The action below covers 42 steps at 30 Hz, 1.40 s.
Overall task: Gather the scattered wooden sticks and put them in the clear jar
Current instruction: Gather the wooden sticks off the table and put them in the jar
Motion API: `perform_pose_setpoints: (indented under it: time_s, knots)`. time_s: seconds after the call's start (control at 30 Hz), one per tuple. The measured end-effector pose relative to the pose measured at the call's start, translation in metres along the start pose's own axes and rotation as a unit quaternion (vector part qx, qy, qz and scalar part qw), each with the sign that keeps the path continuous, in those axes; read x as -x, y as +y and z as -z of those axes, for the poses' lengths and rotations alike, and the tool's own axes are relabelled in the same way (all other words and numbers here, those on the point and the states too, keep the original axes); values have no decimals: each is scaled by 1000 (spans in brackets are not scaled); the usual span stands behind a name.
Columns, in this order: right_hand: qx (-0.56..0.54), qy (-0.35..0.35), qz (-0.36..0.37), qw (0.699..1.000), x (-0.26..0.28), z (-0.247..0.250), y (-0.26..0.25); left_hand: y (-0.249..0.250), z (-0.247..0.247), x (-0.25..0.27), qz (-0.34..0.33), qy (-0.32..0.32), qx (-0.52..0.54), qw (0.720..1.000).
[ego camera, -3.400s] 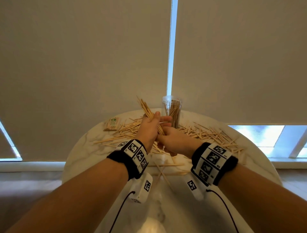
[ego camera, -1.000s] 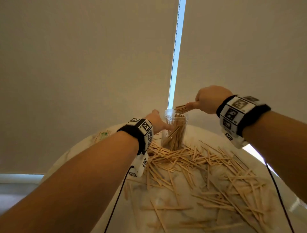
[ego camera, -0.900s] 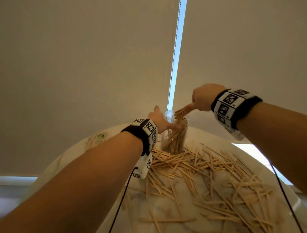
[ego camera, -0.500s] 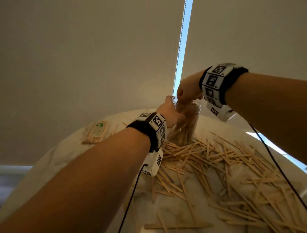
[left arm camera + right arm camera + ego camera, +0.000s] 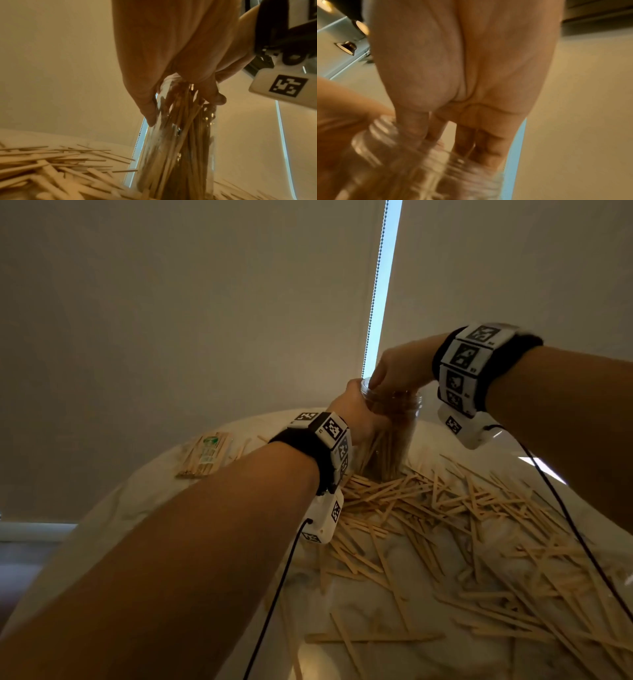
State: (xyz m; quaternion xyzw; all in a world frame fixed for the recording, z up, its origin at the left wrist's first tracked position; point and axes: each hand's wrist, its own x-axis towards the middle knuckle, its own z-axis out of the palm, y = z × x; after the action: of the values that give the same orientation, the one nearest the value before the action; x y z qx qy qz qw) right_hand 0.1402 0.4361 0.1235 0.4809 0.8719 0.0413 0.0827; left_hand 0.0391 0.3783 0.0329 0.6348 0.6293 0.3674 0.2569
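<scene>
The clear jar (image 5: 397, 436) stands at the far side of the round table, packed with upright wooden sticks. My left hand (image 5: 358, 419) grips the jar's upper wall, thumb on one side and fingers (image 5: 214, 94) on the other, around the jar (image 5: 180, 155). My right hand (image 5: 394, 371) is over the jar's mouth, its straight fingers (image 5: 471, 142) pointing down into the opening onto the stick tops; the picture there is blurred. Many loose wooden sticks (image 5: 445, 525) lie scattered across the table in front of and right of the jar.
A wrapped bundle of sticks (image 5: 205, 453) lies at the table's far left. The white marble table (image 5: 137, 498) ends just behind the jar, against closed roller blinds with a bead chain (image 5: 375, 285). Wrist cables (image 5: 274, 594) hang over the table.
My right hand carried a bunch of sticks up to the jar, lowered them in, and its fingers now reach into the mouth. My left hand has kept its grip on the jar.
</scene>
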Motion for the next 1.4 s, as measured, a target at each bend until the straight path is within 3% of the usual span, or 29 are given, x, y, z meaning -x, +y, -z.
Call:
perform_pose_setpoints:
  time_s: [0.07, 0.2, 0.3, 0.4, 0.6, 0.77, 0.87, 1.03, 1.13, 1.23, 1.4]
  knots:
    - [-44, 42, 11, 998, 12, 2, 7, 1, 0, 5, -1, -23, -57, 998]
    - [-111, 146, 13, 983, 55, 6, 6, 4, 21, 49, 59, -51, -171, 982]
    - [-115, 170, 22, 978, 100, -7, -5, 0, 45, 92, 65, -72, -157, 983]
    - [-129, 100, 42, 986, 150, -35, -34, -9, 71, 147, 105, -119, -172, 972]
    - [-86, -113, 97, 985, 229, -107, -104, -23, 105, 254, 231, -254, -220, 913]
    - [-59, -111, 98, 987, 255, -128, -126, -22, 89, 311, 277, -328, -251, 867]
    - [-109, -87, 103, 985, 254, -131, -120, -23, 79, 321, 263, -312, -275, 870]
    - [-94, -54, 135, 985, 262, -131, -115, -21, 76, 321, 276, -306, -248, 877]
    - [-54, -58, 129, 988, 265, -132, -119, -23, 72, 317, 261, -234, -261, 900]
    - [-7, -78, 122, 989, 266, -133, -122, -21, 62, 309, 200, -158, -280, 925]
    - [18, -62, 130, 989, 263, -134, -117, -14, 39, 288, 161, -96, -276, 943]
